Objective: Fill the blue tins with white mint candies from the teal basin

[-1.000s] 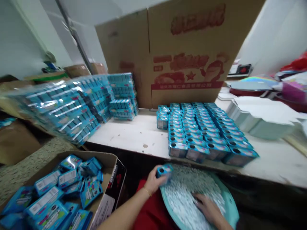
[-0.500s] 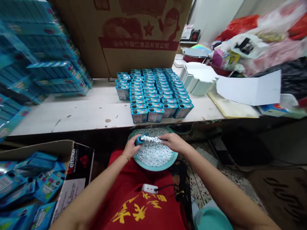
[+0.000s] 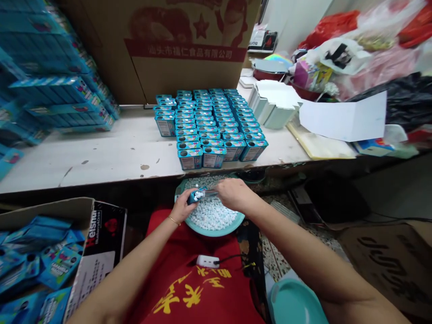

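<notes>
My left hand [image 3: 182, 207] is wrapped round a small blue box [image 3: 193, 197], tilted over the basin, with white pellets showing at its open end. My right hand [image 3: 232, 194] grips a blurred, see-through scoop [image 3: 211, 192] whose tip points at that open end. Below both hands, a teal basin [image 3: 216, 233] full of small white candy-like pellets [image 3: 212, 216] rests at my lap. Rows of blue boxes [image 3: 212, 150] stand upright on the white table just beyond, with dark round openings on top of the front ones.
A carton of blue boxes [image 3: 110, 234] is at lower left. Blue packs [image 3: 74, 103] are stacked at far left, and a big brown carton [image 3: 182, 72] stands behind. White card pieces [image 3: 275, 103] and plastic bags [image 3: 374, 67] lie at right. A teal lid-like item [image 3: 297, 301] is at lower right.
The heap of pellets between my hands has gone from the scoop, and pellets now show in the box mouth. My right hand has turned over and risen slightly. The view has shifted a little.
</notes>
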`<state>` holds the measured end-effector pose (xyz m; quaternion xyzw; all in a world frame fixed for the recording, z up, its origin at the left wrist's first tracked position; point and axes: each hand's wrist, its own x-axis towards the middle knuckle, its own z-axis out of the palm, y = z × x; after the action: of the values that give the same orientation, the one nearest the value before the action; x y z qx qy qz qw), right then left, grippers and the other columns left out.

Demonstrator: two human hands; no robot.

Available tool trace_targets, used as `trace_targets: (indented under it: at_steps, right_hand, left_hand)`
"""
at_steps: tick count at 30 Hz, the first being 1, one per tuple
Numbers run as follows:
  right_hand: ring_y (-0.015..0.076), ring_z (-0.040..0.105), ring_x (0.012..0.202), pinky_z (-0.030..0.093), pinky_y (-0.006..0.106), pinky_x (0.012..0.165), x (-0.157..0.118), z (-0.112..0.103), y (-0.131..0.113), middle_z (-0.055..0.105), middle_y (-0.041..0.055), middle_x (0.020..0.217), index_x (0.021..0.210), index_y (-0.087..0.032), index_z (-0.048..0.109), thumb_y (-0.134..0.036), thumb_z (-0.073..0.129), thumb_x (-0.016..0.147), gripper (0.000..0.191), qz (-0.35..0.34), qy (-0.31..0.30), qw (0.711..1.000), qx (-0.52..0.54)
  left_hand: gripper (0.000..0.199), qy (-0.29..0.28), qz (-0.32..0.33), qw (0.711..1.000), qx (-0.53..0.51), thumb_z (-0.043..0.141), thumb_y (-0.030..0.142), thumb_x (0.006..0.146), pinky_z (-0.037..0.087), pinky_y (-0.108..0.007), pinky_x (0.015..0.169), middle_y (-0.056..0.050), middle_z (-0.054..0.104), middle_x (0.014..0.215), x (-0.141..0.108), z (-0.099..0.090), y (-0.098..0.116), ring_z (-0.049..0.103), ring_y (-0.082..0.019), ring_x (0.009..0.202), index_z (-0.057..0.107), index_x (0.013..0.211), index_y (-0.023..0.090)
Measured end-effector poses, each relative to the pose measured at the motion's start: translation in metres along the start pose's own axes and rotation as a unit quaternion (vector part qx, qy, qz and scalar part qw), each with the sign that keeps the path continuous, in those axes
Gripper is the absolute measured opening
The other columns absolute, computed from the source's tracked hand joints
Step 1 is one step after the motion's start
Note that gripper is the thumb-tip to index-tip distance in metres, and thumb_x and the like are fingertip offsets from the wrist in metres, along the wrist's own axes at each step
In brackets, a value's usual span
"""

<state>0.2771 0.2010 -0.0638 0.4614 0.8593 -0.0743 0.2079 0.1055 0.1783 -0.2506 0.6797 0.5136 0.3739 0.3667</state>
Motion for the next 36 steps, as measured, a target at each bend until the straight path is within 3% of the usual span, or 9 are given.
trace_targets:
  at_steps: [5,7,10,15,19,24,28,32,36]
  right_hand:
    - [0.0176,0.055,0.095,0.041,0.026,0.078,-0.012,0.033,0.034,0.062,0.0063,0.100,0.107,-0.023,0.057,-0.027,0.038,0.085,0.029,0.021,0.032,0.998,0.050]
    - [0.0168,0.053,0.098,0.039,0.025,0.080,-0.014,0.058,0.051,0.061,0.0055,0.101,0.111,-0.025,0.054,-0.029,0.038,0.085,0.031,0.053,0.039,0.995,0.072]
    - [0.0185,0.053,0.098,0.039,0.027,0.082,-0.006,0.108,0.062,0.061,0.0065,0.101,0.109,-0.024,0.056,-0.025,0.041,0.083,0.030,0.109,0.001,0.986,0.126]
    - [0.0213,0.051,0.104,0.037,0.030,0.087,0.041,0.182,0.023,0.059,0.0091,0.110,0.112,-0.020,0.055,-0.021,0.040,0.082,0.033,0.133,-0.003,0.962,0.240]
    - [0.0196,0.052,0.104,0.039,0.028,0.087,0.069,0.203,-0.002,0.059,0.0064,0.114,0.117,-0.019,0.052,-0.024,0.043,0.082,0.036,0.118,0.030,0.939,0.321]
    - [0.0141,0.058,0.092,0.043,0.025,0.082,0.054,0.192,0.015,0.064,0.0024,0.103,0.111,-0.018,0.055,-0.019,0.048,0.077,0.034,0.075,0.073,0.899,0.425]
    - [0.0165,0.058,0.089,0.043,0.029,0.081,0.022,0.152,0.037,0.065,0.0052,0.096,0.105,-0.015,0.059,-0.019,0.053,0.073,0.033,0.039,0.117,0.861,0.493]
    - [0.0175,0.056,0.096,0.041,0.029,0.084,0.000,0.095,0.043,0.064,0.0058,0.104,0.106,-0.018,0.060,-0.023,0.050,0.077,0.031,0.000,0.115,0.909,0.402]
    - [0.0217,0.058,0.094,0.043,0.032,0.080,-0.003,0.049,0.031,0.065,0.0071,0.101,0.101,-0.022,0.063,-0.028,0.045,0.080,0.028,0.001,0.065,0.977,0.203]
  left_hand:
    - [0.042,0.002,0.004,0.999,-0.037,0.057,0.021,0.070,0.038,-0.035,0.094,-0.008,0.056,0.110,0.001,0.004,-0.007,0.051,-0.019,0.103,0.050,0.112,0.017]
    - [0.042,0.014,-0.013,0.998,-0.052,0.058,0.025,0.071,0.039,-0.035,0.092,-0.008,0.056,0.110,0.001,0.001,-0.010,0.053,-0.019,0.102,0.050,0.111,0.017]
    - [0.043,0.033,-0.041,0.996,-0.071,0.059,0.030,0.071,0.041,-0.034,0.090,-0.008,0.057,0.109,0.000,-0.011,-0.012,0.055,-0.019,0.099,0.050,0.111,0.017]
    - [0.046,0.075,-0.085,0.990,-0.088,0.061,0.037,0.069,0.043,-0.033,0.088,-0.006,0.060,0.102,-0.005,-0.029,-0.006,0.057,-0.018,0.092,0.051,0.109,0.016]
    - [0.050,0.101,-0.123,0.983,-0.089,0.063,0.039,0.067,0.043,-0.033,0.086,-0.006,0.060,0.101,-0.011,-0.038,-0.005,0.057,-0.018,0.090,0.051,0.109,0.016]
    - [0.050,0.112,-0.120,0.982,-0.094,0.063,0.039,0.067,0.044,-0.032,0.085,-0.006,0.059,0.101,-0.013,-0.044,-0.008,0.057,-0.018,0.090,0.051,0.110,0.017]
    - [0.048,0.111,-0.106,0.983,-0.098,0.062,0.036,0.068,0.043,-0.034,0.087,-0.006,0.059,0.102,-0.009,-0.037,-0.007,0.056,-0.019,0.092,0.050,0.110,0.017]
    - [0.043,0.067,-0.073,0.992,-0.082,0.060,0.029,0.070,0.041,-0.034,0.091,-0.006,0.059,0.105,-0.004,-0.016,0.000,0.055,-0.019,0.097,0.051,0.110,0.017]
    - [0.040,0.038,-0.030,0.998,-0.038,0.057,0.023,0.071,0.038,-0.034,0.094,-0.006,0.057,0.110,0.001,0.000,0.006,0.052,-0.019,0.103,0.052,0.110,0.018]
